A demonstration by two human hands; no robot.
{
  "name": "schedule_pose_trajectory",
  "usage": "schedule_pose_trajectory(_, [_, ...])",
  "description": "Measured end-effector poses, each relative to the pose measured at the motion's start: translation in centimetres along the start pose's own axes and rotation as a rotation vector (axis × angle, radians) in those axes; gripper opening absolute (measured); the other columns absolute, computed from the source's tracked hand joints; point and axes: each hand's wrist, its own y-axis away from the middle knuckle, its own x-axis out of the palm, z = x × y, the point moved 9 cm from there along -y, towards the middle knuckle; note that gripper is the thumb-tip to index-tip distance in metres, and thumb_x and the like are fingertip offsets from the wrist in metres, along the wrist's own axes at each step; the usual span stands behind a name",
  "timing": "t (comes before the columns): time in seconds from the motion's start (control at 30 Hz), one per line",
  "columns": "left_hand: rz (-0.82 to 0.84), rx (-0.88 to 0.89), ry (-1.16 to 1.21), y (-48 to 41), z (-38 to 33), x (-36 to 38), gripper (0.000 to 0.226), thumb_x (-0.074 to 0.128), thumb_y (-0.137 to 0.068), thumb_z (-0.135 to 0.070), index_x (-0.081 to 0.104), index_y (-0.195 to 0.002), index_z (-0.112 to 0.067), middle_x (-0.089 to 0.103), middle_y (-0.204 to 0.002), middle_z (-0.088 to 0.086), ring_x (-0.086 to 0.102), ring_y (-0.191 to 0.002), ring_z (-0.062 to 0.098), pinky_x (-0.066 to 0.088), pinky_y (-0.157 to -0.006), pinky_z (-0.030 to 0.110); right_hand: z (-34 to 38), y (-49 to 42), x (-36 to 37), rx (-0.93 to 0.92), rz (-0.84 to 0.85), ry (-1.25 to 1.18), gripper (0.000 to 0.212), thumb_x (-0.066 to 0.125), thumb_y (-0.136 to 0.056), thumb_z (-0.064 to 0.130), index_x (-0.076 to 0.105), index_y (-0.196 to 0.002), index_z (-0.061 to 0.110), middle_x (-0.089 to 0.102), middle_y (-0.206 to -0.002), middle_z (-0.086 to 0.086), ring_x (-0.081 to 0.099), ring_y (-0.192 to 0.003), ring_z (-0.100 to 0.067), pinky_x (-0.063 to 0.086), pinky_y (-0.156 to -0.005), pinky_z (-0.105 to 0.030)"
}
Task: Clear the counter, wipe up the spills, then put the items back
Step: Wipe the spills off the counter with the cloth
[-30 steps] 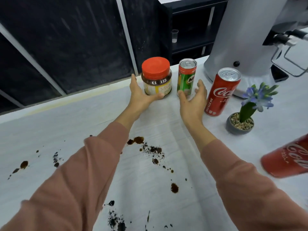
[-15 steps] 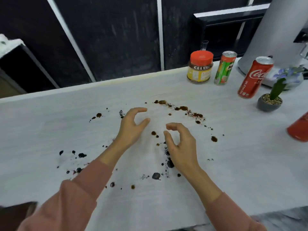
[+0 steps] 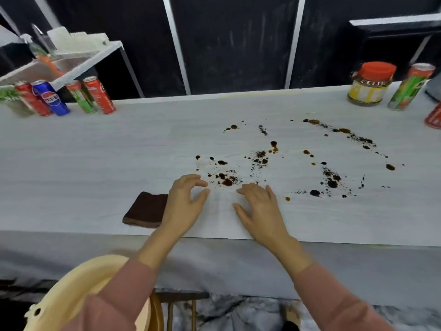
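Head view: I see both hands empty over the white desk (image 3: pixel 95 163), left hand (image 3: pixel 183 206) and right hand (image 3: pixel 260 211) fingers loosely curled open. Brown cloth (image 3: pixel 145 210) lies just left of the left fingers; dark spills (image 3: pixel 226 181) just beyond the fingertips.

A long pale counter (image 3: pixel 95 163) with a faint wood-grain look runs across the room, its front edge dropping to a grey face. Behind it stands a dark wall (image 3: pixel 233 44) split by slanting light metal strips (image 3: pixel 176 44) — scuffed and dusty in places — with a black shelf unit (image 3: pixel 393 29) at the far right and a white rack (image 3: pixel 78 56) at the far left. Below, a marbled grey floor (image 3: pixel 238 311) shows (partly blurred), along with a wooden chair (image 3: pixel 171 306) and a cream-coloured basin (image 3: pixel 71 287).
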Motion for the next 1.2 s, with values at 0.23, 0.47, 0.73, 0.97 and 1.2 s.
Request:
schedule_pose_trajectory(0.23, [-0.169,-0.345,-0.497,4.8,6.7,-3.9,0.038,0.058,-0.091,-0.033,0.061,-0.114,-0.003,0.056,-0.118,0.02,0.046,-0.107,0.041,0.04,-0.087,0.05,0.2,0.1,1.2,0.012,0.067,0.139,0.049,0.045,-0.097,0.045,0.051,-0.135,0.015,0.043,-0.148,-0.006,0.029,-0.142,-0.021,-0.004,-0.118,-0.042])
schedule_pose_trajectory(0.47, [-0.103,-0.206,-0.098,4.4,4.7,-2.3,0.033,0.053,-0.093,-0.016,0.058,-0.124,-0.006,0.052,-0.134,0.011,0.047,-0.124,0.027,0.035,-0.102,0.03,0.1,0.4,0.7,0.009,-0.005,0.197,0.056,0.037,-0.094,0.051,0.054,-0.131,0.014,0.049,-0.143,-0.007,0.032,-0.141,-0.024,0.003,-0.119,-0.045])
schedule_pose_trajectory(0.73, [0.093,-0.323,-0.524,0.3,2.9,5.7,0.071,0.014,-0.1,-0.047,0.002,-0.15,0.002,-0.002,-0.156,0.028,-0.009,-0.146,0.035,-0.01,-0.118,0.045,-0.7,0.3,0.3,0.105,-0.064,0.197,0.057,0.035,-0.094,0.047,0.049,-0.136,0.012,0.045,-0.145,-0.009,0.028,-0.143,-0.025,0.004,-0.119,-0.048])
schedule_pose_trajectory(0.97, [0.083,-0.266,-0.593,0.6,8.8,-0.2,0.07,0.019,-0.089,-0.033,0.021,-0.146,0.006,0.015,-0.153,0.032,0.009,-0.146,0.037,0.004,-0.117,0.053,-6.1,0.3,-3.8,0.232,-0.102,0.144,0.056,0.043,-0.097,0.047,0.04,-0.142,0.015,0.034,-0.153,-0.006,0.016,-0.146,-0.024,-0.007,-0.117,-0.048])
schedule_pose_trajectory(1.2, [0.125,-0.288,-0.518,-8.5,5.1,6.9,0.061,0.023,-0.098,-0.026,0.008,-0.15,0.003,0.004,-0.158,0.023,-0.002,-0.147,0.032,-0.005,-0.119,0.045,-10.2,-0.7,-5.1,0.196,0.037,0.266,0.065,0.029,-0.095,0.057,0.035,-0.145,0.016,0.032,-0.154,-0.005,0.018,-0.146,-0.024,-0.007,-0.117,-0.052])
